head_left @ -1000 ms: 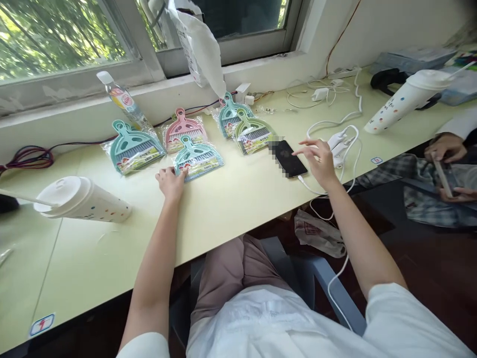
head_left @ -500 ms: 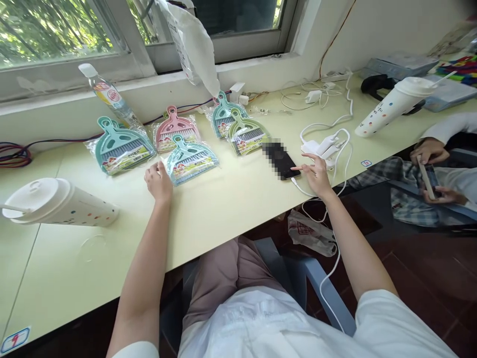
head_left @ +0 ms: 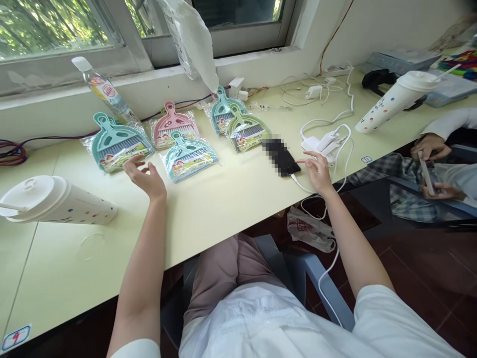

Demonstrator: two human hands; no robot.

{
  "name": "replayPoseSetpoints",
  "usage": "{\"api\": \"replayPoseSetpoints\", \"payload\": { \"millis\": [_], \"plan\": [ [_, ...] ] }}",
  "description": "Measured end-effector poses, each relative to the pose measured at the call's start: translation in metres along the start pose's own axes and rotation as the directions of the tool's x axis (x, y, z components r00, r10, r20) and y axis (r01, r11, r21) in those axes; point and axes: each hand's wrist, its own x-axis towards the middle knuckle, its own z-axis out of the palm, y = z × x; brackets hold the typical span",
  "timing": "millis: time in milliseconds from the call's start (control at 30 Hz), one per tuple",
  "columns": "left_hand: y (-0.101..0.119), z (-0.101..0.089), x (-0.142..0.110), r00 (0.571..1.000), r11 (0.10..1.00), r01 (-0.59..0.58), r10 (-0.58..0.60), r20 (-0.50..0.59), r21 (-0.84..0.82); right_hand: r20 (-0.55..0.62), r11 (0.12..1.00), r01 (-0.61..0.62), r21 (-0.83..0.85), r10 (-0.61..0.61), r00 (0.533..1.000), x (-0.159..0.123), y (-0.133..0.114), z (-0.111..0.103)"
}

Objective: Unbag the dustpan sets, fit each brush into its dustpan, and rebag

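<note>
The left grip (head_left: 146, 180), fingers apart, is at the near edge of the leftmost teal dustpan-and-brush set (head_left: 118, 143) on the surface (head_left: 208, 214). The right grip (head_left: 318, 172), fingers also parted, is beside the black smartphone (head_left: 286, 158).

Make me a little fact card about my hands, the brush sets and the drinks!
Left side: left hand open, nearest the leftmost teal brush set
Right side: right hand open, beside the phone
Other brush sets: pink one, green one, front teal one, back teal one
Drinks: left cup, right cup, bottle
</note>
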Motion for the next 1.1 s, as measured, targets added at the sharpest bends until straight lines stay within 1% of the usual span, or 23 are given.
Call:
{"api": "replayPoseSetpoints", "payload": {
  "millis": [200, 400, 533, 667, 733, 900, 1100],
  "plan": [
    [0.002, 0.000, -0.001, 1.000, 1.000, 0.012, -0.012, 0.008, 0.002, 0.012, 1.000, -0.005, 0.019, 0.005, 1.000, 0.000, 0.000, 0.000],
    [0.003, 0.001, -0.002, 1.000, 1.000, 0.006, -0.005, -0.014, 0.025, -0.021, 0.997, -0.045, 0.065, 0.046, 0.999, -0.001, 0.001, 0.000],
    [0.003, 0.000, -0.001, 1.000, 0.994, -0.007, 0.006, 0.008, 0.109, -0.040, 0.992, -0.057, 0.109, 0.061, 0.997, 0.000, 0.001, 0.000],
    [0.000, 0.002, 0.000, 1.000, 0.983, -0.030, 0.030, 0.006, 0.181, -0.051, 0.986, -0.072, 0.152, 0.081, 0.995, 0.000, 0.005, 0.001],
    [-0.001, 0.003, 0.000, 0.999, 0.983, -0.038, 0.037, 0.006, 0.179, -0.069, 0.983, -0.082, 0.164, 0.095, 0.993, 0.000, 0.009, 0.002],
    [-0.003, 0.003, -0.001, 0.999, 0.992, -0.050, 0.049, 0.009, 0.114, -0.166, 0.979, -0.085, 0.187, 0.117, 0.979, -0.004, 0.017, 0.002],
    [-0.001, 0.003, -0.002, 0.999, 0.995, -0.028, 0.026, 0.025, 0.097, -0.144, 0.984, -0.104, 0.142, 0.125, 0.982, -0.004, 0.015, 0.001]
  ]
}}
